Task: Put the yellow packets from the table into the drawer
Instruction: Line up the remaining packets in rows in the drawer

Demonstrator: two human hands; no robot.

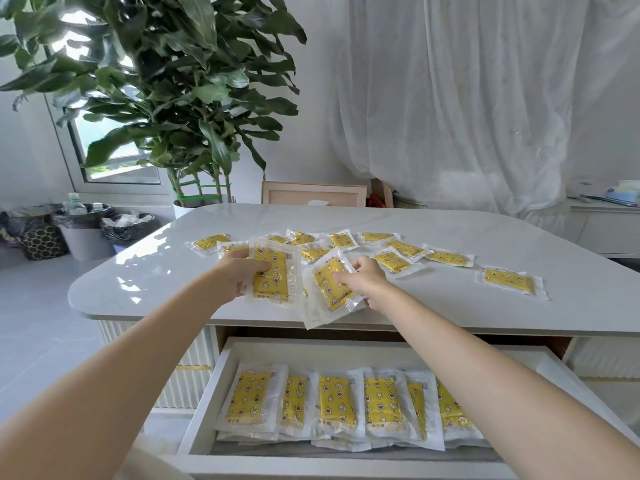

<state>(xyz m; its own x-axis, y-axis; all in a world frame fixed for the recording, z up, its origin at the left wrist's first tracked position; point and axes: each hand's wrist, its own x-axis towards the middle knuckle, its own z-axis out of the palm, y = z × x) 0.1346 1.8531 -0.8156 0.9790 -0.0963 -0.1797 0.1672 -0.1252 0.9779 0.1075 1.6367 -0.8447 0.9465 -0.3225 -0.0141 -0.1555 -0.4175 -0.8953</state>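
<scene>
A yellow packet (pixel 272 277) is gripped by the left hand (pixel 239 275), and another packet (pixel 329 285) is pinched by the right hand (pixel 363 277), above the tabletop (pixel 450 306).

packets (pixel 401 261) on table (pixel 485 233) — drawer (pixel 207 403) below

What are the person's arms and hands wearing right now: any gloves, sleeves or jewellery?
Nothing shows on them. The left hand and right hand are bare, with no gloves or rings visible. The left forearm and right forearm carry no sleeve, watch or bracelet up to the frame edge. A bit of pale beige cloth at the bottom edge may be clothing; I cannot tell.
</scene>
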